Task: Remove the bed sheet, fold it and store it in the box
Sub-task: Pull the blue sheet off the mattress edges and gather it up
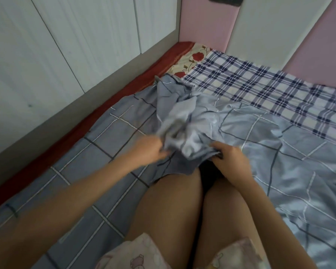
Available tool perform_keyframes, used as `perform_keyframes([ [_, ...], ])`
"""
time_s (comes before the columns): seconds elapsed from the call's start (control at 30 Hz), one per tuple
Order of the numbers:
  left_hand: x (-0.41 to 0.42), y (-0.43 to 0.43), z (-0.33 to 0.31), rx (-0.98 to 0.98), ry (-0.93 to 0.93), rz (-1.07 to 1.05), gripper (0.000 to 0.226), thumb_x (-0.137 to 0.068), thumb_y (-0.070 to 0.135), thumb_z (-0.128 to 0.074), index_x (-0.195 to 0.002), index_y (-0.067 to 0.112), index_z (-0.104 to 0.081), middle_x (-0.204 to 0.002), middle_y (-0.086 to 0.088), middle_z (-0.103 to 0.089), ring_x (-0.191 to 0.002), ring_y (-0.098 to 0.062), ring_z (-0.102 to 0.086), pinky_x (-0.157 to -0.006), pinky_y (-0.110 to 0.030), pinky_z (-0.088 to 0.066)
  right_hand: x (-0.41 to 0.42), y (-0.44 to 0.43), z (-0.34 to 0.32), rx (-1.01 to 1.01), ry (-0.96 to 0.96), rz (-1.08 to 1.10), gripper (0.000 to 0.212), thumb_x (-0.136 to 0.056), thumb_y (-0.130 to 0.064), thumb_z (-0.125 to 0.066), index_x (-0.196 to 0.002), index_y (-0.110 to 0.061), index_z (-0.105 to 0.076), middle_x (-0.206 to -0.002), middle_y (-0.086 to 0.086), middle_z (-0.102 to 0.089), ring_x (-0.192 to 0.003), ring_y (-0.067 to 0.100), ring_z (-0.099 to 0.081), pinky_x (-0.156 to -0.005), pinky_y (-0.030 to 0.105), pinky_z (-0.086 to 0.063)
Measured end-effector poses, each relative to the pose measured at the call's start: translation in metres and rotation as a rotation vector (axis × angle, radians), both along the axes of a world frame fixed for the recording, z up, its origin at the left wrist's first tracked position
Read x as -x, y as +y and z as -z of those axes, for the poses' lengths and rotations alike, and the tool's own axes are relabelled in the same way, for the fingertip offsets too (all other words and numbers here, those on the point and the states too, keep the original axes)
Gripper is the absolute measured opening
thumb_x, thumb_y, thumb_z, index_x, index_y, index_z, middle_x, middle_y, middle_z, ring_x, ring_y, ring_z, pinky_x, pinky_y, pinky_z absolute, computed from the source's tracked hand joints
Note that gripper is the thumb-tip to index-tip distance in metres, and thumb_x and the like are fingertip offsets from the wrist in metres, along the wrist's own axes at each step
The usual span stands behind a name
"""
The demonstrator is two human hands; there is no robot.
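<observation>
A grey-blue bed sheet (260, 152) with a thin grid of dark and white lines covers most of the bed. Its far corner is pulled back into a bunched heap in front of my knees. My left hand (151, 150) grips the left side of that bunch. My right hand (231, 158) holds the bunch's right side with curled fingers. Under the pulled-back part lies a blue-and-white plaid layer (260, 84). No box is in view.
I kneel on the bed, knees (182, 200) just behind the bunched cloth. A floral mattress corner (188, 61) with a red edge (124, 90) shows at the far left. White cupboard doors (46, 55) run along the left; a pink-and-white padded headboard (279, 32) stands behind.
</observation>
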State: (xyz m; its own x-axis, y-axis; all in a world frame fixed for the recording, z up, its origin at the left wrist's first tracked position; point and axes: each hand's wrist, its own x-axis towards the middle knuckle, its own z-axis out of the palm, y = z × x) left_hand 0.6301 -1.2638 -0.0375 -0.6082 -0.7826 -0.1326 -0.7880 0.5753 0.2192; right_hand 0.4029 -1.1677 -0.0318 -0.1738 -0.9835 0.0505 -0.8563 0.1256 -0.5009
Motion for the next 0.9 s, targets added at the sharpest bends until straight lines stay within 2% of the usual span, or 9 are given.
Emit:
perform_keyframes([
  [0.07, -0.009, 0.011, 0.029, -0.514, -0.421, 0.157, 0.020, -0.086, 0.023, -0.062, -0.086, 0.004, -0.057, -0.087, -0.017, -0.064, -0.072, -0.023, -0.053, -0.054, -0.026, -0.037, 0.003, 0.005, 0.005, -0.119, -0.002, -0.140, 0.047, -0.067, -0.032, -0.048, -0.108, -0.028, -0.070, -0.102, 0.002, -0.072, -0.098, 0.026, -0.064, -0.074, 0.031, -0.045],
  [0.13, -0.020, 0.008, 0.040, -0.738, -0.399, 0.169, 0.024, -0.083, 0.009, -0.061, -0.105, 0.002, -0.058, -0.094, -0.010, -0.059, -0.080, -0.017, -0.050, -0.052, -0.015, -0.036, 0.004, 0.011, 0.013, -0.186, 0.057, -0.207, 0.046, -0.066, -0.036, -0.047, -0.105, -0.031, -0.070, -0.100, -0.002, -0.071, -0.097, 0.021, -0.063, -0.069, 0.026, -0.040],
  [0.27, -0.024, -0.017, 0.049, -0.607, -0.301, 0.103, 0.045, -0.081, -0.008, -0.050, -0.121, 0.010, -0.058, -0.114, -0.008, -0.059, -0.099, -0.018, -0.055, -0.067, -0.011, -0.043, 0.002, 0.022, 0.017, -0.189, 0.085, -0.237, 0.044, -0.067, -0.040, -0.047, -0.105, -0.033, -0.070, -0.099, -0.005, -0.070, -0.098, 0.019, -0.063, -0.072, 0.027, -0.041],
  [0.37, 0.000, -0.043, 0.061, -0.308, 0.064, -0.092, 0.035, -0.087, 0.005, -0.052, -0.120, 0.014, -0.058, -0.124, -0.013, -0.052, -0.115, -0.028, -0.049, -0.097, -0.036, -0.041, 0.000, 0.022, 0.018, -0.218, 0.135, -0.272, 0.038, -0.076, -0.038, -0.051, -0.111, -0.036, -0.066, -0.106, -0.008, -0.068, -0.104, 0.016, -0.059, -0.077, 0.026, -0.040],
  [0.47, 0.046, -0.060, 0.073, -0.298, 0.200, -0.136, 0.060, -0.083, 0.025, -0.067, -0.136, 0.016, -0.042, -0.136, -0.016, -0.042, -0.124, -0.031, -0.042, -0.104, -0.038, -0.036, -0.004, 0.020, 0.022, -0.166, 0.192, -0.313, 0.033, -0.081, -0.034, -0.054, -0.112, -0.036, -0.065, -0.105, -0.008, -0.068, -0.103, 0.015, -0.059, -0.071, 0.022, -0.034],
  [0.57, 0.078, -0.065, 0.094, -0.475, 0.152, -0.176, 0.073, -0.080, 0.026, -0.071, -0.140, 0.007, -0.035, -0.135, -0.020, -0.046, -0.121, -0.033, -0.048, -0.098, -0.035, -0.041, -0.011, 0.024, 0.024, -0.135, 0.264, -0.321, 0.036, -0.076, -0.029, -0.065, -0.112, -0.034, -0.066, -0.094, -0.003, -0.071, -0.091, 0.018, -0.065, -0.067, 0.026, -0.042],
  [0.7, 0.071, -0.076, 0.079, -0.534, 0.134, -0.248, 0.021, -0.083, 0.020, -0.068, -0.094, 0.003, -0.064, -0.077, -0.010, -0.055, -0.072, -0.019, -0.053, -0.058, -0.024, -0.035, -0.010, 0.027, 0.034, -0.042, 0.323, -0.351, 0.043, -0.060, -0.036, -0.061, -0.102, -0.033, -0.069, -0.055, -0.004, -0.063, -0.046, 0.013, -0.061, -0.039, 0.020, -0.040],
  [0.77, 0.048, -0.083, 0.052, -0.545, 0.407, -0.396, 0.015, -0.088, 0.022, -0.063, -0.083, 0.008, -0.062, -0.074, -0.007, -0.053, -0.068, -0.016, -0.048, -0.053, -0.020, -0.032, -0.008, 0.028, 0.038, -0.018, 0.321, -0.394, 0.038, -0.062, -0.035, -0.053, -0.096, -0.036, -0.071, -0.058, -0.006, -0.065, -0.049, 0.012, -0.062, -0.040, 0.021, -0.042],
  [0.9, -0.057, -0.091, 0.014, -0.422, 1.134, -1.009, 0.014, -0.090, 0.016, -0.054, -0.078, 0.011, -0.059, -0.088, -0.011, -0.062, -0.081, -0.020, -0.057, -0.069, -0.028, -0.045, -0.011, 0.017, 0.030, 0.062, 0.297, -0.322, 0.022, -0.059, -0.028, -0.053, -0.071, -0.029, -0.072, -0.054, -0.005, -0.063, -0.050, 0.019, -0.062, -0.041, 0.022, -0.039],
])
